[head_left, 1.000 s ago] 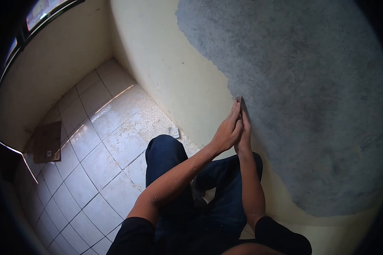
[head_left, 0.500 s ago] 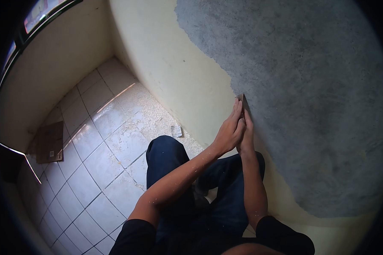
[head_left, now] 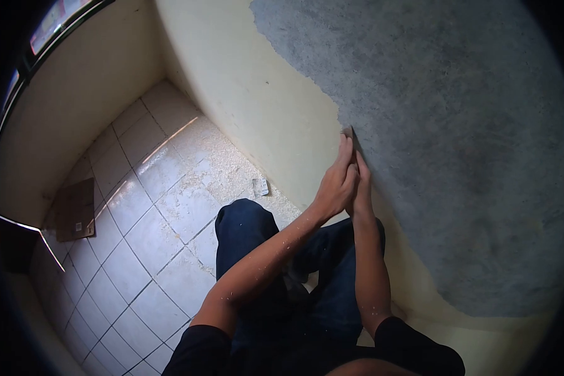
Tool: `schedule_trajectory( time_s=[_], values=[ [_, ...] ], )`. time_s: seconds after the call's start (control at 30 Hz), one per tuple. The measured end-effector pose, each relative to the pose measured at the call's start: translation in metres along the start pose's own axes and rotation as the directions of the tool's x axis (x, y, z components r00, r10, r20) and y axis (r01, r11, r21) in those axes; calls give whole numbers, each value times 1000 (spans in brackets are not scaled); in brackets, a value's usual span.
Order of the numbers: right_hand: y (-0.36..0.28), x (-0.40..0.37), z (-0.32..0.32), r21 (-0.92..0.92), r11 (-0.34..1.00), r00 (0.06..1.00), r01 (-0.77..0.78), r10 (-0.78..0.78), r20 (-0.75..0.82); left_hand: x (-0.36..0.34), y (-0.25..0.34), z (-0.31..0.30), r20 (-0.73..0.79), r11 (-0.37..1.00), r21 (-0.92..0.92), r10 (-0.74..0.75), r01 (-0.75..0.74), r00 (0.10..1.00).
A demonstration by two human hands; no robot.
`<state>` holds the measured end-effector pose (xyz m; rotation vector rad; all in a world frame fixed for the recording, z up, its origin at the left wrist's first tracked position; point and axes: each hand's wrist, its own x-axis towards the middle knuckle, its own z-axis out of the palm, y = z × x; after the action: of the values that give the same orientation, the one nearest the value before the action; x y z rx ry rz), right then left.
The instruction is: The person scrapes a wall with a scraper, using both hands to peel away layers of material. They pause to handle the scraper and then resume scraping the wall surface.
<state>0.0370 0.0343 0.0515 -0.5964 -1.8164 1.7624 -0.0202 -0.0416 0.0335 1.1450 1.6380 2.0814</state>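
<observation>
A thin metal scraper (head_left: 349, 131) presses against the wall where cream paint (head_left: 288, 103) meets a bare grey patch (head_left: 451, 138). My left hand (head_left: 336, 186) lies along the tool, its fingers stretched together toward the blade. Just beside it, my right hand (head_left: 361, 193) is closed around the lower part of the scraper, palm toward the left hand. Most of the scraper is hidden by my fingers; only its tip shows. The border of the paint is ragged above the blade.
Pale paint flakes (head_left: 222, 153) cover the tiled floor (head_left: 147, 241) along the wall's foot, with a small crumpled piece of packaging (head_left: 261, 187) among them. A flat brown cardboard piece (head_left: 75, 210) lies at the left. My bent knee (head_left: 247, 219) is close to the wall.
Both hands and the scraper have shifted a little up and left along the paint edge. The view has moved slightly as well.
</observation>
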Motion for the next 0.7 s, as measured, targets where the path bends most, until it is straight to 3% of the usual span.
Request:
schedule_trajectory(
  time_s=[0.13, 0.23, 0.33, 0.5, 0.7],
  values=[
    [3, 42, 20, 97, 995, 994, 9, -20, 111, 28, -5, -19, -150, 999, -31, 14, -19, 989],
    [6, 23, 32, -10, 997, 996, 82, -81, 28, 18, -8, -31, -31, 994, -107, -12, 8, 999],
    [8, 0, 16, -63, 994, 996, 92, -92, -3, -1, 2, -25, 69, 997, -72, -36, 41, 997],
    [3, -18, -2, -30, 999, 999, 31, -31, -12, -8, 0, -5, 84, 999, -52, 6, -1, 996],
    [4, -20, -4, -17, 998, 998, 61, -62, -15, -11, 6, 1, 64, 999, -34, 20, -18, 998]
  ],
)
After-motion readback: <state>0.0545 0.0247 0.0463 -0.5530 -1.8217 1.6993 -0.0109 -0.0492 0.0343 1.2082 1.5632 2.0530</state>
